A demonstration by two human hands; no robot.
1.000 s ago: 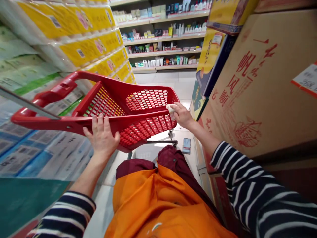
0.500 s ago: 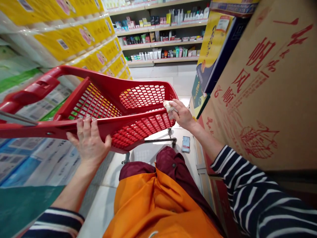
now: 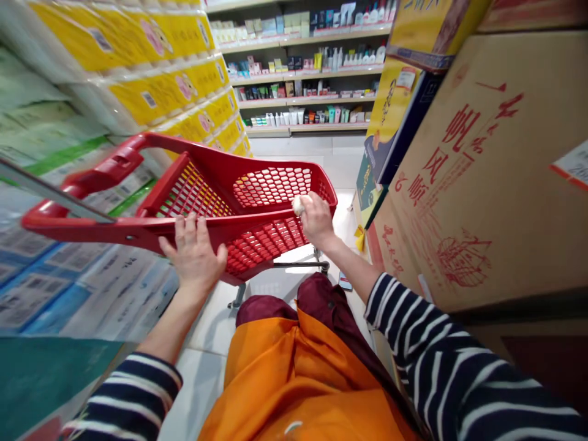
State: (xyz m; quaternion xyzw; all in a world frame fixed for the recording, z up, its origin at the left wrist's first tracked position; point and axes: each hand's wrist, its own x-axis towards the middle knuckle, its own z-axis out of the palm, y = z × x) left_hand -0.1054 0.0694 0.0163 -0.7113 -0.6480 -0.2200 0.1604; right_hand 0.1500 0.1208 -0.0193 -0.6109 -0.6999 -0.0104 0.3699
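A red plastic shopping cart [image 3: 257,262] with meshed sides stands across in front of me. My left hand [image 3: 196,254] steadies its near rim, fingers hooked over the top edge and thumb spread along the outer side. Farther along the same rim, close to the cart's front end, my right hand [image 3: 316,219] is closed around a crumpled white cloth [image 3: 301,204] and presses it to the edge. Part of the cloth is hidden by the fingers. No goods show inside the basket.
Yellow tissue packs [image 3: 168,89] are stacked at the left, above blue-and-white packs [image 3: 50,294]. Large cardboard boxes [image 3: 514,159] crowd the right side. Shelves of bottles [image 3: 307,103] stand ahead. A phone [image 3: 345,282] lies on the floor by the cart's wheel.
My right hand has slid the cloth along the rim, away from the cart's front corner and toward my left hand. The left hand keeps its place on the rim. The view has shifted slightly.
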